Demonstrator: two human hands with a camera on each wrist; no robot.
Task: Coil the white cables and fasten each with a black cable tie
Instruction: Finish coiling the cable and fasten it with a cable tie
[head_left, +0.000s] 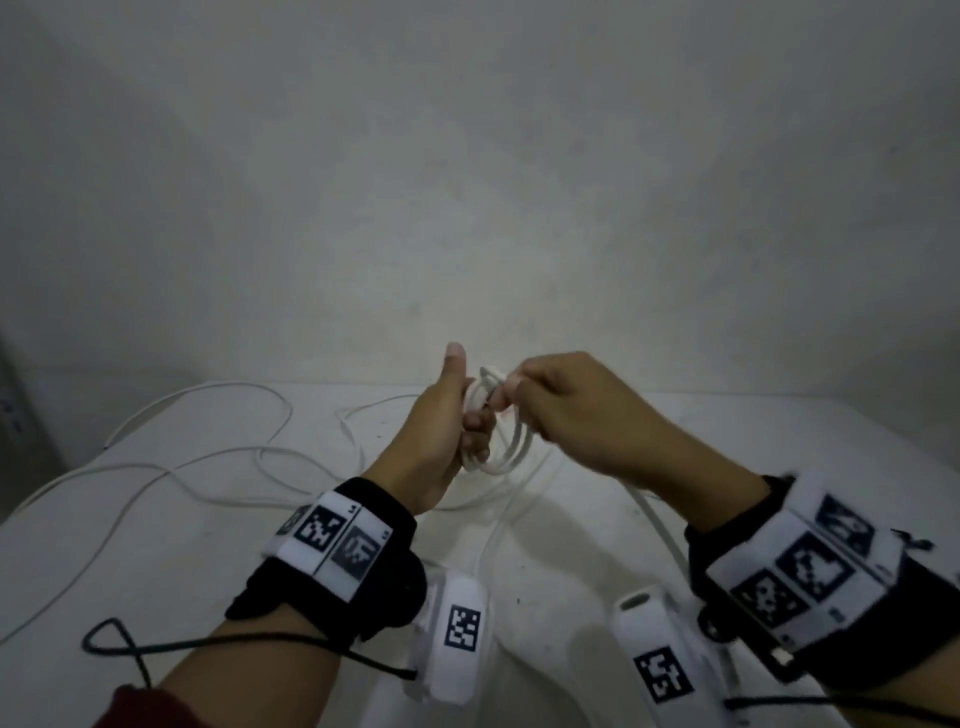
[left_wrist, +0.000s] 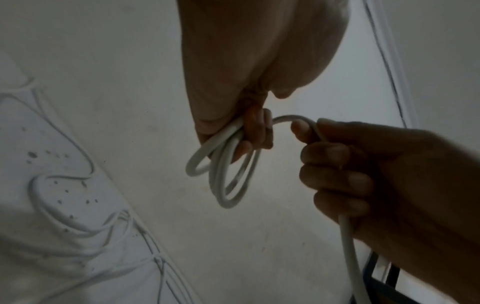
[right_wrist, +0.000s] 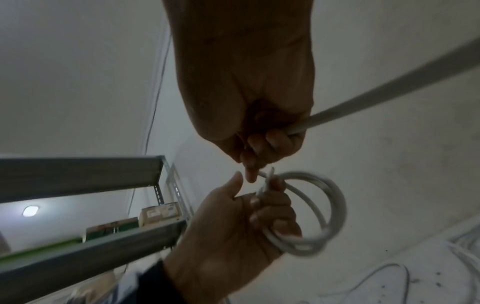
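A white cable is partly wound into a small coil (head_left: 501, 441) held up over the white table (head_left: 208, 545). My left hand (head_left: 447, 431) grips the coil's loops (left_wrist: 228, 176) in curled fingers, thumb raised. My right hand (head_left: 571, 410) pinches the cable's running strand at the top of the coil (right_wrist: 311, 205), and the strand (left_wrist: 348, 242) trails down through its fist toward me. No black cable tie shows in any view.
More loose white cable (head_left: 218, 462) sprawls over the left and far side of the table. A wall (head_left: 467, 182) rises just behind it. A metal shelf rack (right_wrist: 78, 174) with boxes stands off to the left in the right wrist view.
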